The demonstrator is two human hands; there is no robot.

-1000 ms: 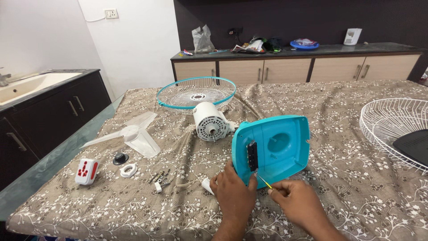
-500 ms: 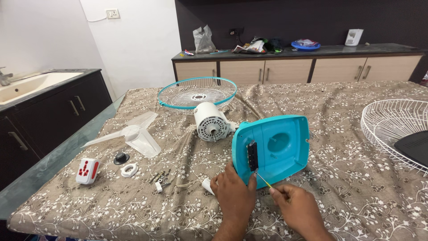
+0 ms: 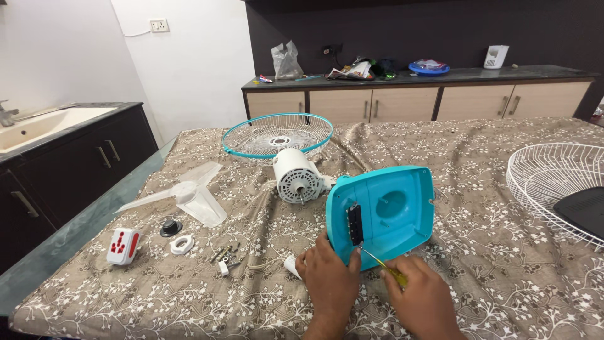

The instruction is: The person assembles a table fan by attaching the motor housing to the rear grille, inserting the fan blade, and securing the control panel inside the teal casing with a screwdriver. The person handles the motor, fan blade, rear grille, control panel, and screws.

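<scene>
Steadying a teal fan base [image 3: 393, 211] that stands tilted on its edge, the person's left hand [image 3: 328, 277] is wrapped around the base's lower left corner, fingers clenched on the rim. The right hand [image 3: 420, 299], just at four o'clock from that corner, grasps a small screwdriver [image 3: 380, 263] with a yellow handle; its thin shaft slants up toward ten o'clock, and the tip sits at the foot of the black switch block [image 3: 355, 224] mounted on the base's left edge. Base and both hands are at the near middle of a table under a patterned brown cloth [image 3: 478, 252].

At eleven o'clock from the base lies the white motor [image 3: 294, 176], and beyond it the teal-rimmed grille [image 3: 277, 133]. Off at nine o'clock rest a clear fan blade [image 3: 189, 195], a black knob [image 3: 170, 227], a white ring [image 3: 182, 244] and a few loose screws [image 3: 225, 254] (too small to count). A white and red plug adapter [image 3: 123, 246] sits farther left. A white wire grille [image 3: 557, 182] fills the three o'clock edge.
</scene>
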